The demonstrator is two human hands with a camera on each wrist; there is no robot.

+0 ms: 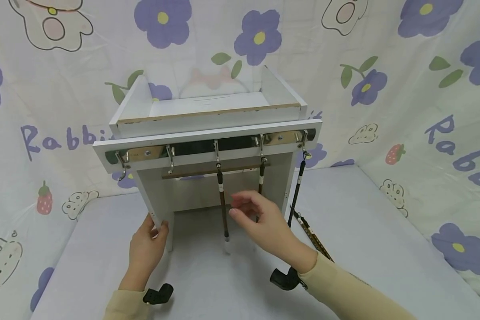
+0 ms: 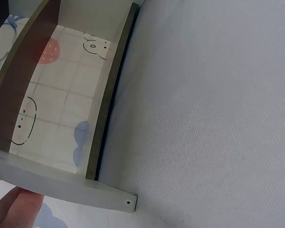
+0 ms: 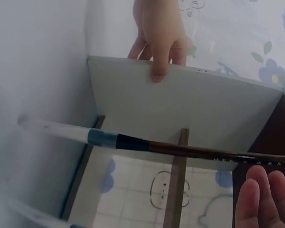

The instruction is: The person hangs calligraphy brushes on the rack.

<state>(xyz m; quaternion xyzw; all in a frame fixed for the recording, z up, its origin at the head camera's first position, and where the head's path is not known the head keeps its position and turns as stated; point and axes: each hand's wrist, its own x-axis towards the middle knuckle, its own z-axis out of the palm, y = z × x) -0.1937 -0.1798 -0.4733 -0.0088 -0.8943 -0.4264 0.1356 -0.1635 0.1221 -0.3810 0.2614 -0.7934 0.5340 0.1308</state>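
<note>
My left hand (image 1: 147, 246) grips the front edge of the left side panel (image 1: 155, 198) of a white shelf rack; the right wrist view shows its thumb (image 3: 159, 71) on the panel's inner face. A dark-handled calligraphy brush (image 1: 224, 204) hangs tip down from the middle hook (image 1: 217, 153). Close to its handle, my right hand (image 1: 266, 222) has its fingers extended and holds nothing. A second brush (image 1: 262, 173) hangs from the hook to the right, partly hidden behind that hand. On the rightmost hook hangs a third brush (image 1: 298, 186).
A metal hook rail (image 1: 240, 143) runs across the rack's front; its two left hooks (image 1: 170, 159) carry nothing. More brushes (image 1: 314, 238) lie on the white cloth (image 1: 384, 249) at right, partly behind my forearm. Patterned fabric (image 1: 420, 115) hangs behind the rack.
</note>
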